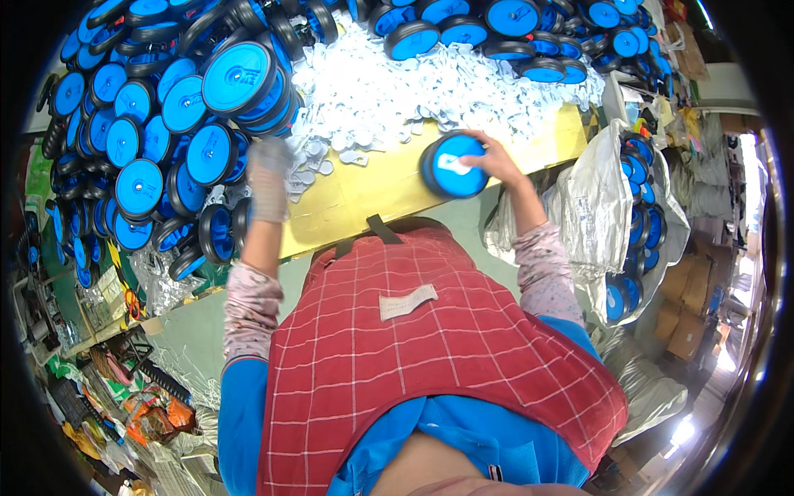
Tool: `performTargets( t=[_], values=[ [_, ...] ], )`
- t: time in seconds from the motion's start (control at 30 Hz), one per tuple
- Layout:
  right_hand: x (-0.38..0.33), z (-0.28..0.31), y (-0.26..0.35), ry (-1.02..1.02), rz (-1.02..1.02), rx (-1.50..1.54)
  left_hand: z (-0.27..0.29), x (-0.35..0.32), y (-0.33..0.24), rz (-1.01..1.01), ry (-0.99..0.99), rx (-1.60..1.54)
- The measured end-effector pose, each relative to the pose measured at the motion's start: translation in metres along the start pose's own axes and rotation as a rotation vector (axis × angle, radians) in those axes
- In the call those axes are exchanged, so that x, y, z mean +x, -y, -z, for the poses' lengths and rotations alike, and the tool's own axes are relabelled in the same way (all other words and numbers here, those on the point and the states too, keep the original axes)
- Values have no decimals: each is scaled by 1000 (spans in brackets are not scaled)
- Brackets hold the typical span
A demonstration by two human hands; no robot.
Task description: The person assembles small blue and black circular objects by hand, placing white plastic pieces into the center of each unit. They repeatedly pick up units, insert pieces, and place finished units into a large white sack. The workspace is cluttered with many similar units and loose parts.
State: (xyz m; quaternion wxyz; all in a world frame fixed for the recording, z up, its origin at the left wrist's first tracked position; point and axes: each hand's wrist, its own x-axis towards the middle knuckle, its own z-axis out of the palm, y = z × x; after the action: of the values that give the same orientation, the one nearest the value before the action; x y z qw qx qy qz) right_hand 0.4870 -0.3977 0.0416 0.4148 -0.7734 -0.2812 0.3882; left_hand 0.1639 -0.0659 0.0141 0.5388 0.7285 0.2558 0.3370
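Observation:
In my right hand (495, 160) is a blue wheel (463, 183) with a black tyre, held by its right side above the yellow tabletop (372, 186). My thumb lies over the wheel's blue face, on a small white keyhole-shaped piece (449, 163). My left hand (269, 169) is smeared by motion beside the stacked blue wheels (211, 153) on the left. Its fingers cannot be made out, nor whether they hold anything. Between and beyond my hands spreads a heap of small white pieces (413, 87), some loose near the left hand.
More blue wheels (513, 18) line the far edge of the table. A white woven sack (591, 207) holding wheels stands at the right. Orange-handled scissors (132, 304) lie at the left, above a clutter of bags and packaging (165, 413). Cardboard boxes (688, 289) stand far right.

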Motion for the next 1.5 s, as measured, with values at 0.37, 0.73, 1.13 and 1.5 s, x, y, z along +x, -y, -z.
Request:
performTargets(
  t=[0.37, 0.73, 1.13, 1.5],
  values=[
    [95, 68, -61, -131, 449, -860, 48, 111, -68, 547, -504, -664],
    [15, -65, 69, -70, 339, -135, -26, -114, -24, 772, 68, -582],
    [-39, -192, 101, -39, 604, -650, -40, -52, 5, 315, -135, 227],
    [-44, -215, 106, -30, 734, -549, -32, -80, 8, 927, 199, -813]
  ],
)
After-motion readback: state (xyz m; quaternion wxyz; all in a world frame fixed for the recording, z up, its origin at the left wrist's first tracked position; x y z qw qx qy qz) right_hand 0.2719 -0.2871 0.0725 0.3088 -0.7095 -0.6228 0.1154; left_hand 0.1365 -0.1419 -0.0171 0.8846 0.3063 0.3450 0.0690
